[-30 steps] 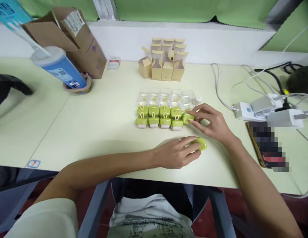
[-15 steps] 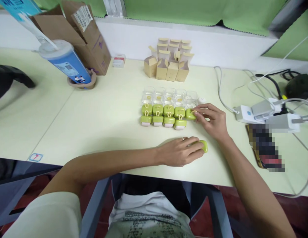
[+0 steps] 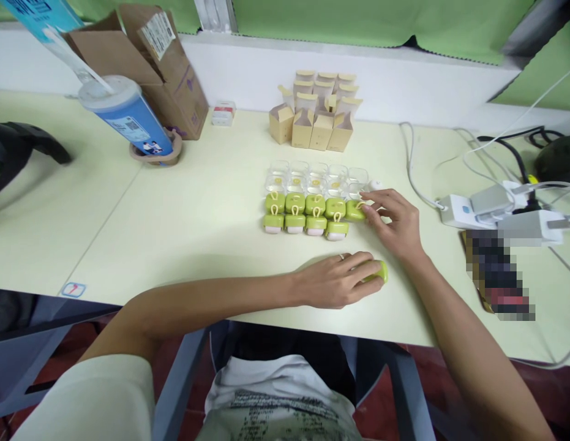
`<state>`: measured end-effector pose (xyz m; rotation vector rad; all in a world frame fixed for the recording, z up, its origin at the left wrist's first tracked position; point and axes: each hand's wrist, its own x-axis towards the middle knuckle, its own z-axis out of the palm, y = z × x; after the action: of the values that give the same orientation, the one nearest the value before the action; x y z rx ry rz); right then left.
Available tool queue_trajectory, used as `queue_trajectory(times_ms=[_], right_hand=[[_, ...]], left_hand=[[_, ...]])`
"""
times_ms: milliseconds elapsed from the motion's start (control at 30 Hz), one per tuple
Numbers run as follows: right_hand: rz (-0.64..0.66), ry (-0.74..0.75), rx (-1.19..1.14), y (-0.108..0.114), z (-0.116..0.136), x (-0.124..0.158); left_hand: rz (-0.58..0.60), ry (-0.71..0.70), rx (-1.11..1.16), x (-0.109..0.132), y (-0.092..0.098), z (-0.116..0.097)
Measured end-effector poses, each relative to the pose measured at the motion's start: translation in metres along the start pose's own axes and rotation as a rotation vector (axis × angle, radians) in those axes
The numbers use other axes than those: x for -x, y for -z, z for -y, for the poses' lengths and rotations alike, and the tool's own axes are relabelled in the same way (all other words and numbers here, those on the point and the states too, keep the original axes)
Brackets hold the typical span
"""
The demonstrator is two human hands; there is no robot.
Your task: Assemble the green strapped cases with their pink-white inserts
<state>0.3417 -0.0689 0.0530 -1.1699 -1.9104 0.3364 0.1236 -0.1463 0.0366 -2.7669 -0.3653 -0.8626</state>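
Observation:
My left hand (image 3: 343, 280) lies low over the table, its fingers curled round a small lime-green case (image 3: 381, 271) that is partly covered by them. Farther back, my right hand (image 3: 397, 223) pinches the right end of another green case (image 3: 355, 210) with a yellow loop, the last in its row. To its left stand several like green cases (image 3: 295, 203) side by side. A nearer row of green cases with pale lower parts (image 3: 294, 224) sits against them. Clear plastic covers (image 3: 316, 177) line up just behind, some showing a yellow mark.
Open tan cartons (image 3: 322, 130) stand at the wall. A blue tub (image 3: 128, 125) and a brown cardboard box (image 3: 186, 101) are at the left rear. On the right lie a power strip (image 3: 457, 211), cables and a blurred phone (image 3: 496, 275).
The whole scene has shifted slightly rightward in the view. Both hands keep their places on the green cases.

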Motion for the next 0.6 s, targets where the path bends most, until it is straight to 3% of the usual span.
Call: queue_trajectory(times_ms=[200, 367, 500, 600], right_hand=[[-0.006, 0.003, 0.015, 0.005, 0.006, 0.002], [-0.179, -0.028, 0.118, 0.013, -0.021, -0.002], [-0.076, 0.020, 0.235, 0.012, -0.057, -0.008], [-0.005, 0.014, 0.224, 0.006, -0.070, -0.011]], left_hand=[[0.066, -0.041, 0.059, -0.001, -0.003, 0.000], [0.074, -0.003, 0.090, 0.000, -0.005, 0.001], [0.096, 0.025, 0.115, 0.000, -0.004, 0.001], [0.067, 0.085, 0.301, 0.001, 0.000, 0.001]])
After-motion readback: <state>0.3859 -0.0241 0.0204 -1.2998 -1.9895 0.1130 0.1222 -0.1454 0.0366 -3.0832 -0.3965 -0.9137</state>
